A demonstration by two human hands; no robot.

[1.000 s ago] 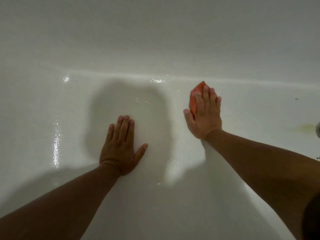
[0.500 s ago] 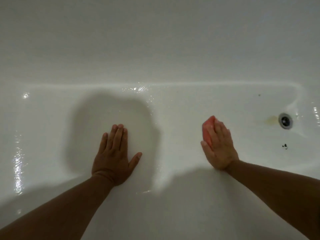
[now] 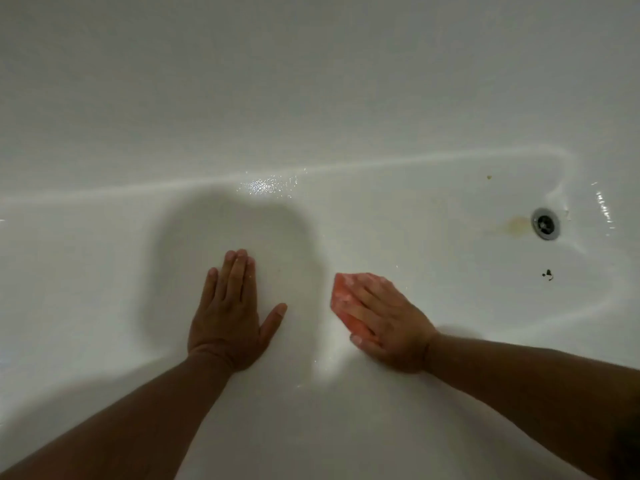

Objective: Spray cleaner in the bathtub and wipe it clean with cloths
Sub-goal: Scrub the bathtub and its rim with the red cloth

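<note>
I look down into a white bathtub (image 3: pixel 415 98) with a wet, shiny floor. My right hand (image 3: pixel 388 320) lies flat on a folded orange cloth (image 3: pixel 341 294) and presses it against the tub floor, fingers pointing left. Only the cloth's left edge shows past my fingers. My left hand (image 3: pixel 228 306) rests palm down on the floor a little to the left, fingers together, thumb spread, holding nothing. No spray bottle is in view.
The metal drain (image 3: pixel 546 224) sits at the right, with a yellowish stain (image 3: pixel 516 226) beside it. A small dark speck (image 3: pixel 547 274) lies below the drain and a tiny spot (image 3: pixel 489 177) near the far wall. My head's shadow covers the floor above my left hand.
My right hand has dragged the orange cloth from near the far wall down toward me and then left, turning its fingers leftward. The left hand stayed planted. The view shifted right, revealing the drain.
</note>
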